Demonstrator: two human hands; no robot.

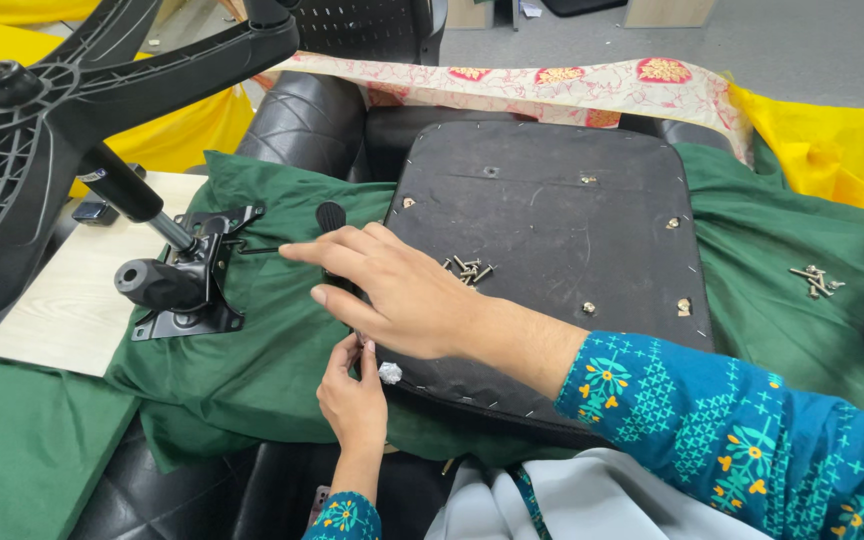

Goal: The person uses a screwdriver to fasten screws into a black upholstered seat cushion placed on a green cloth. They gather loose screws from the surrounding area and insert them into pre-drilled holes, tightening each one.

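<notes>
**Hands at the seat pan's near corner**

Head view: Nearest the lens, a teal patterned sleeve (742,430) leads up to the right hand (392,290), which lies flat, fingers spread and holding nothing, across the left edge of the upturned black seat pan (552,200). Below it the left hand (352,395) pinches something small at that edge; what it is cannot be made out. The step looks like work on the seat's underside, and the next move calls for fine fingertip control. The pan is matte, stapled round its rim, resting on soft green cloth (262,340). Loose metal screws (467,270) lie on it; more screws (815,280) lie on the cloth. A black steel tilt mechanism (187,280) and star base (52,110) lie at left.
</notes>
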